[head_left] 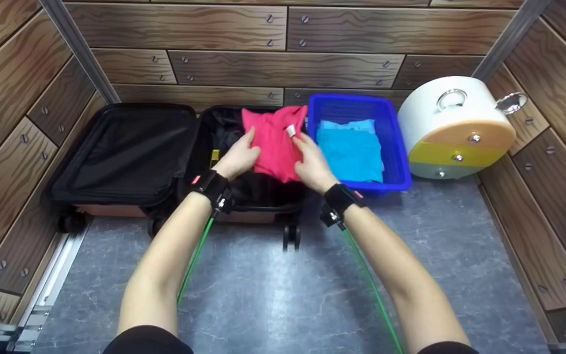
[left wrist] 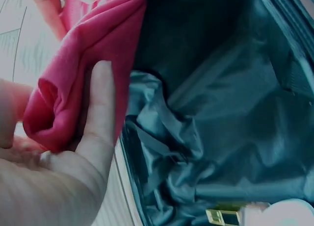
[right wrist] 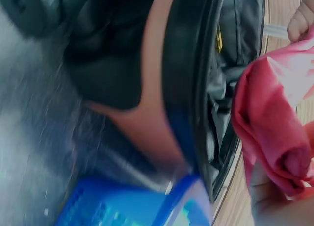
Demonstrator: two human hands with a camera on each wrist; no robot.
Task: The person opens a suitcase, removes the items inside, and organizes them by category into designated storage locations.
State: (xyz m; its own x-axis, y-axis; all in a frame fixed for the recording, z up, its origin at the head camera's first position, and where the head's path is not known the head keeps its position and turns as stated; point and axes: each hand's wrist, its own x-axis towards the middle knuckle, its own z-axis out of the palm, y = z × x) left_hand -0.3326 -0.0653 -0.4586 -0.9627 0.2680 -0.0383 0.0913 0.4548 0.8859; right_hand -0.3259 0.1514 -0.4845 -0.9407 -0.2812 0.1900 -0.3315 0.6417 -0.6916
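Note:
A pinkish-red piece of clothing (head_left: 275,150) with a small white label is held up by both hands over the right half of an open black-lined suitcase (head_left: 251,196). My left hand (head_left: 239,156) grips its left side, thumb lying along the near face of the folded fabric (left wrist: 73,108) and fingers behind it. On the other side, my right hand (head_left: 314,164) holds the cloth near the label, and in the right wrist view the fabric (right wrist: 270,113) bunches over that hand. Wrinkled dark lining (left wrist: 235,138) shows inside the suitcase, beside the cloth.
Left lies the suitcase's other half (head_left: 126,152), covered by a black panel. A blue plastic basket (head_left: 402,162) holding folded light-blue cloth (head_left: 349,152) stands right of the suitcase. Beyond it is a rounded white drawer unit (head_left: 423,110) with coloured drawers. Wood-patterned walls (head_left: 283,69) enclose the floor.

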